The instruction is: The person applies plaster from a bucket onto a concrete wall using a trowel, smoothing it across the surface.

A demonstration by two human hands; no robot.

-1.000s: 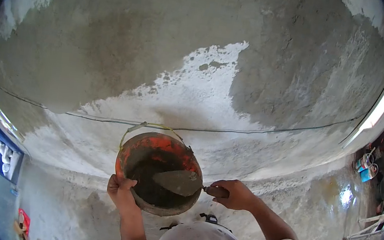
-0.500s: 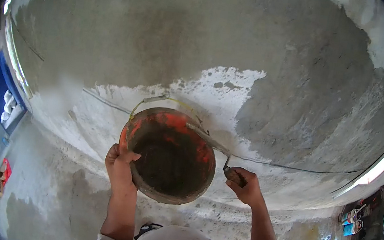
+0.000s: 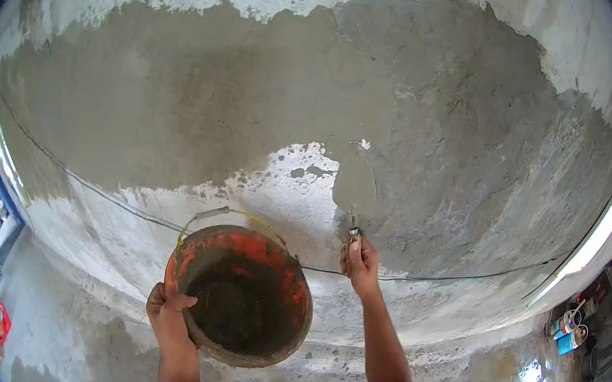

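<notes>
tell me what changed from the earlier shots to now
The right hand lifted the trowel out of the bucket and up to the wall, where its blade now lies flat at the edge of the grey plaster. The left hand grips the bucket rim as before; the bucket has stayed tilted toward the camera.

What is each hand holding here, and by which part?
The left hand grips the orange bucket by its near rim. The right hand holds the trowel by its handle, blade against the plastered wall.
</notes>
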